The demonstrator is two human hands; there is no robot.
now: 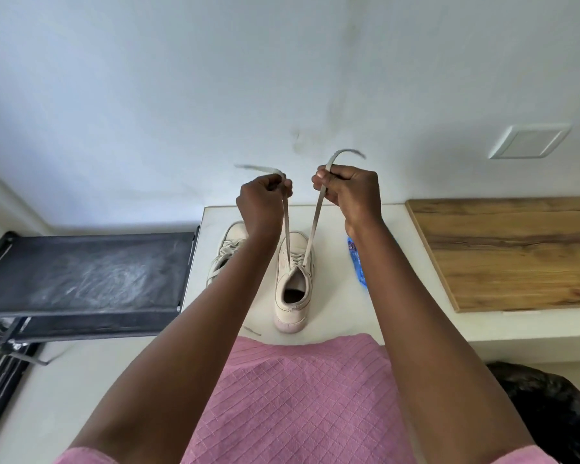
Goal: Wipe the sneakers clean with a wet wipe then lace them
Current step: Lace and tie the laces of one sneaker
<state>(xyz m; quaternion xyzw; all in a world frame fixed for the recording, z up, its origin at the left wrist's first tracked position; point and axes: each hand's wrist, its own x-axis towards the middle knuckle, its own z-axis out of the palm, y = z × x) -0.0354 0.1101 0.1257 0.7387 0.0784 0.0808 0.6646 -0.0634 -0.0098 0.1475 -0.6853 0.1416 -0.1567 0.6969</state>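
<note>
A pale high-top sneaker stands upright on the white table, heel towards me. Its grey lace runs up from the eyelets in two taut strands. My left hand grips the left strand and my right hand grips the right strand, both raised above the shoe with the lace ends sticking out past the fists. A second sneaker, laced, lies just left of the first, partly hidden by my left forearm. A blue wet-wipe pack lies on the table to the right, mostly behind my right forearm.
A wooden board lies on the right of the table. A black fabric rack stands to the left of the table. A dark bag is at the lower right. The white wall is close behind the table.
</note>
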